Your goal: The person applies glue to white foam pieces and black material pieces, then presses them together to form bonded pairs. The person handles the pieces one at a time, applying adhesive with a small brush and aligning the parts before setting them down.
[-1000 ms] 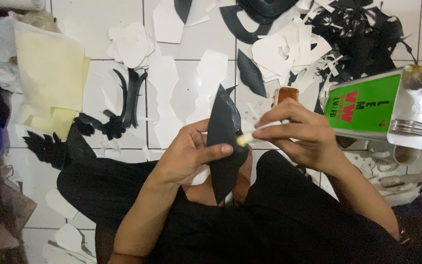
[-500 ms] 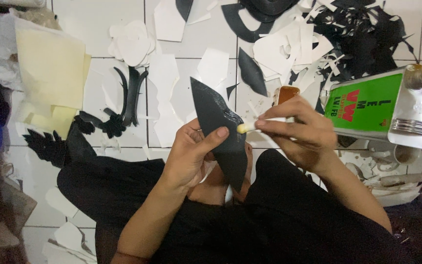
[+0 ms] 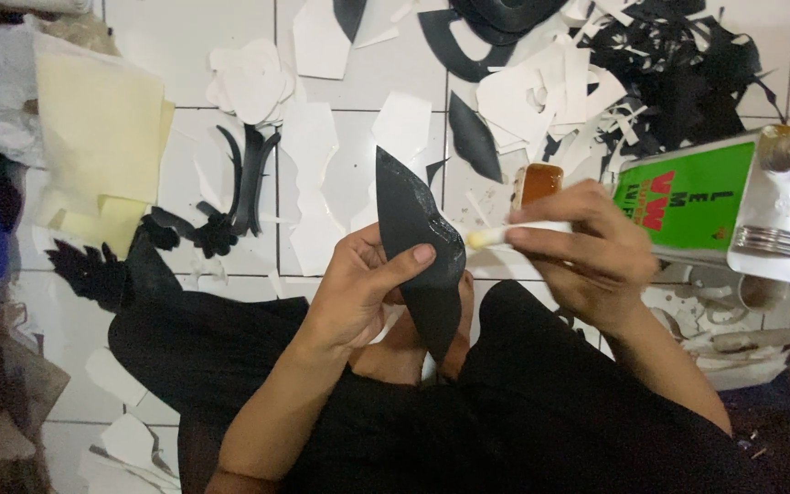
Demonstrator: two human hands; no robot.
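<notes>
Left hand (image 3: pixel 358 293) pinching black cut piece (image 3: pixel 418 247), right hand (image 3: pixel 578 252) gripping white applicator (image 3: pixel 505 235) at its edge.

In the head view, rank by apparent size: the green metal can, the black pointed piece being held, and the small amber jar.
1. green metal can
2. black pointed piece, nearly as large, but nearer the camera
3. amber jar
</notes>
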